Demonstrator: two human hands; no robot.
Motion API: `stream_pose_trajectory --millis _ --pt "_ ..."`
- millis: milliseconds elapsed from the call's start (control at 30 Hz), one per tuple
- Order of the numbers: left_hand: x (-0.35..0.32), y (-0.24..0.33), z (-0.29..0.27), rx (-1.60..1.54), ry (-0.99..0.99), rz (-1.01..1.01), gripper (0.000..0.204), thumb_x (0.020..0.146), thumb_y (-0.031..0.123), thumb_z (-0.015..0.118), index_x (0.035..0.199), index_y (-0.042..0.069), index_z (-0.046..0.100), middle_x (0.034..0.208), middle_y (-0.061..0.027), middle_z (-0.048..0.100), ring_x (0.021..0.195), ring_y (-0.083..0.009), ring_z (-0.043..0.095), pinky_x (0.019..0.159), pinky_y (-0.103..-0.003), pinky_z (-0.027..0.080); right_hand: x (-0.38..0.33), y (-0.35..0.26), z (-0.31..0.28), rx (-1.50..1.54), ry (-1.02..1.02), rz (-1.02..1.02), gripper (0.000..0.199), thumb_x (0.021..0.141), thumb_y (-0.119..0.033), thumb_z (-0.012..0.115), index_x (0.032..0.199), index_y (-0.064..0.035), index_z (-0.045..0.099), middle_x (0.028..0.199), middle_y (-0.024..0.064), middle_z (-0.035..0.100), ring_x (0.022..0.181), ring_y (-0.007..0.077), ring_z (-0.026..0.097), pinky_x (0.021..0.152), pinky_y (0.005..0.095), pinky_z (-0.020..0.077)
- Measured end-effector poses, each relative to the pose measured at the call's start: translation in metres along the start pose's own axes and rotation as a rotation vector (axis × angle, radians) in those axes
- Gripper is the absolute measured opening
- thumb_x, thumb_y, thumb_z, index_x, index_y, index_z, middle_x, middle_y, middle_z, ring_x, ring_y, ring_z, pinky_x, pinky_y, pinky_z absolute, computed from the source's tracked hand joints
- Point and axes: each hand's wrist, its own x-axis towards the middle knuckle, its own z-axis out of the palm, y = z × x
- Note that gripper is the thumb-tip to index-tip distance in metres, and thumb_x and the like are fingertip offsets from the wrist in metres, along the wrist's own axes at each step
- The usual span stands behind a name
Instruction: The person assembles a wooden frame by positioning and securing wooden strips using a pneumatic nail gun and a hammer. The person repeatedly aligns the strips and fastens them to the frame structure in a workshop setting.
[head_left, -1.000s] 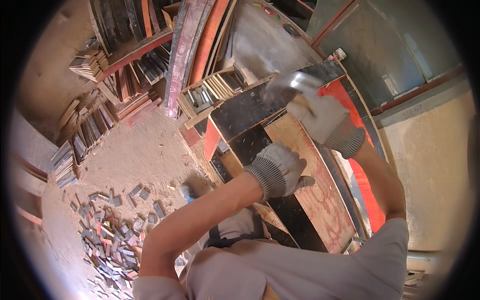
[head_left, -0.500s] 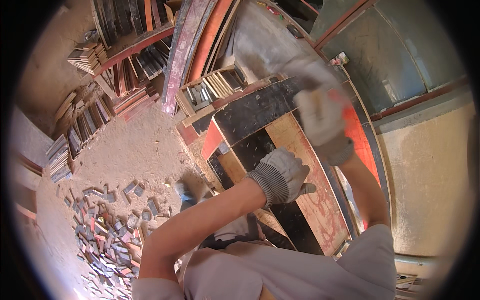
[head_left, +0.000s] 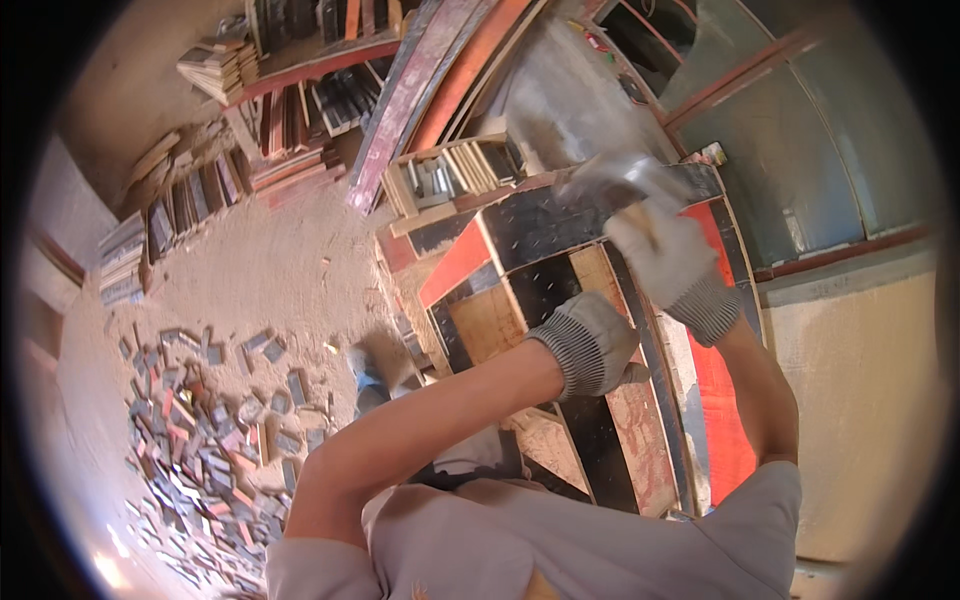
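Observation:
My right hand (head_left: pixel 662 255), in a whitish knit glove with a grey cuff, is wrapped round the wooden handle of a hammer (head_left: pixel 640 180). Motion blurs the hammer's metal head, which is raised over the far part of a black-and-red wooden board assembly (head_left: pixel 545 225). Closer to me, my left hand (head_left: pixel 597 345) is gloved alike and closed, its fingers curled over the striped boards. Whatever lies inside those left fingers is hidden. Beneath that hand run a black strip (head_left: pixel 600 450) and a worn reddish-brown board (head_left: pixel 645 450).
An open wooden box (head_left: pixel 455 172) of short sticks and metal pieces adjoins the assembly's far left. Long planks (head_left: pixel 420 95) lean behind it. Wood offcuts (head_left: pixel 215 450) litter the floor at left. A shelf (head_left: pixel 315 70) holds stacked boards. Glass panes (head_left: pixel 790 150) and a wall stand right.
My head view has shifted, so the scene sits differently. The right hand with the hammer is less blurred and its handle shows more clearly. My left hand remains closed over the boards.

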Motion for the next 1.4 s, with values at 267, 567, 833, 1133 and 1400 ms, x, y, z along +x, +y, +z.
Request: stream_pose_trajectory --millis 267,567,833,1133,1400 --pt "-0.01 0.002 0.015 -0.061 0.24 -0.024 0.051 0.096 0.052 0.06 0.096 0.006 0.08 0.092 -0.0147 0.076 0.094 -0.0312 0.073 0.088 -0.041 0.056 0.011 -0.042 0.019 0.049 -0.121 -0.136 0.036 0.101 -0.035 0.062 0.104 0.0003 0.067 0.094 0.0248 0.07 0.089 0.0424 0.069 0.08 0.0449 0.0526" --pt "-0.008 -0.007 0.021 -0.087 0.24 0.016 0.05 0.095 0.051 0.062 0.097 0.004 0.079 0.092 -0.013 0.076 0.094 -0.0322 0.071 0.087 -0.044 0.052 0.017 -0.004 0.015 0.06 -0.321 0.19 0.031 0.103 -0.031 0.061 0.113 -0.0012 0.06 0.072 0.0069 0.062 0.061 0.0213 0.061 0.06 0.0346 0.0509" --pt "0.008 -0.005 0.039 -0.102 0.346 0.019 0.031 0.086 0.037 0.066 0.095 0.011 0.08 0.093 -0.0117 0.077 0.088 -0.0326 0.07 0.081 -0.045 0.051 0.018 -0.036 0.013 0.132 -0.266 0.253 0.024 0.106 -0.028 0.057 0.102 -0.0057 0.063 0.064 -0.0014 0.053 0.048 0.0074 0.05 0.042 0.026 0.0397" --pt "0.004 -0.001 0.033 -0.011 0.267 0.006 0.023 0.081 0.026 0.075 0.103 0.022 0.08 0.102 -0.0001 0.077 0.095 -0.0212 0.072 0.074 -0.043 0.048 0.012 -0.006 0.001 0.459 0.068 0.074 0.025 0.107 -0.03 0.054 0.105 -0.0061 0.061 0.07 -0.0006 0.055 0.051 0.01 0.05 0.047 0.0272 0.0459" --pt "-0.007 -0.013 0.028 -0.087 0.058 0.143 0.028 0.096 0.038 0.061 0.088 0.018 0.079 0.084 -0.0061 0.076 0.086 -0.0219 0.071 0.083 -0.038 0.047 -0.017 0.024 0.028 -0.301 -0.164 -0.286 0.024 0.1 -0.02 0.064 0.112 0.0 0.068 0.077 0.0063 0.066 0.065 0.0158 0.061 0.072 0.0328 0.0537"
